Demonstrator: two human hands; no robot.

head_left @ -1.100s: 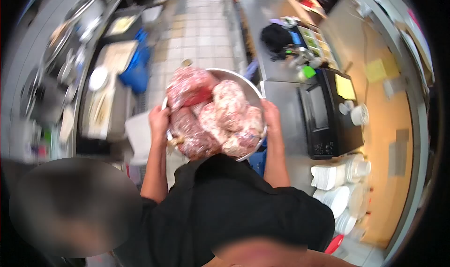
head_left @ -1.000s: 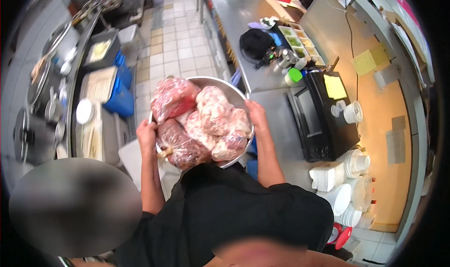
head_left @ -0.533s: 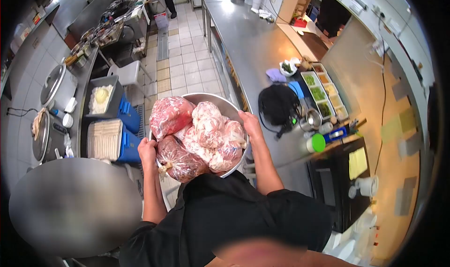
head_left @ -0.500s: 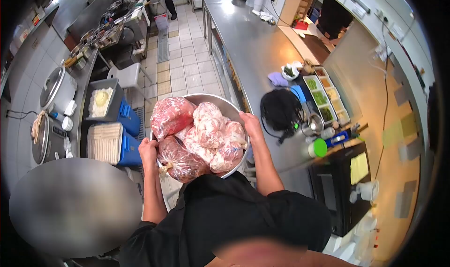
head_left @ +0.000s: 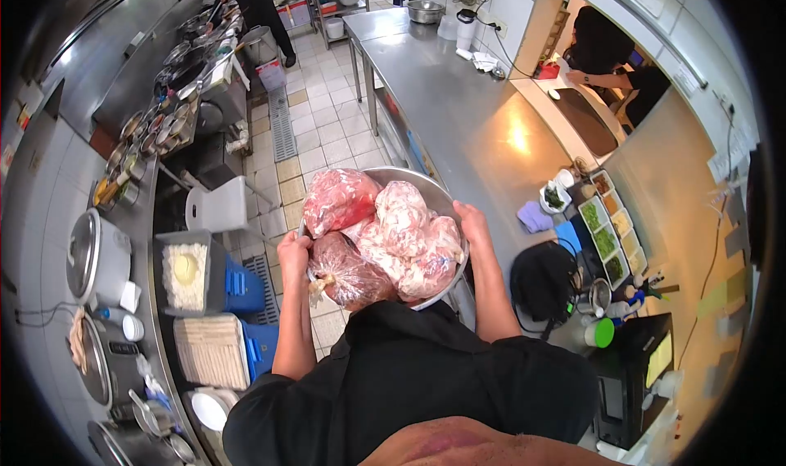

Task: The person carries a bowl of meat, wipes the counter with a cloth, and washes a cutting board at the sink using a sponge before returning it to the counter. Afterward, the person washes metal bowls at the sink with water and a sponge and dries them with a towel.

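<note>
Left hand and right hand both gripping the rim now, opposite sides of a metal bowl held before the black shirt, loaded with plastic bags of what looks like raw meat!

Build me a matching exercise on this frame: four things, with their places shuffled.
Things
1. bagged meat
2. purple cloth
3. metal bowl
4. white stool

Places
A. on the steel counter
B. standing on the tiled floor
C. held between left hand and right hand
D. inside the metal bowl

Pairs: 1-D, 2-A, 3-C, 4-B
</note>
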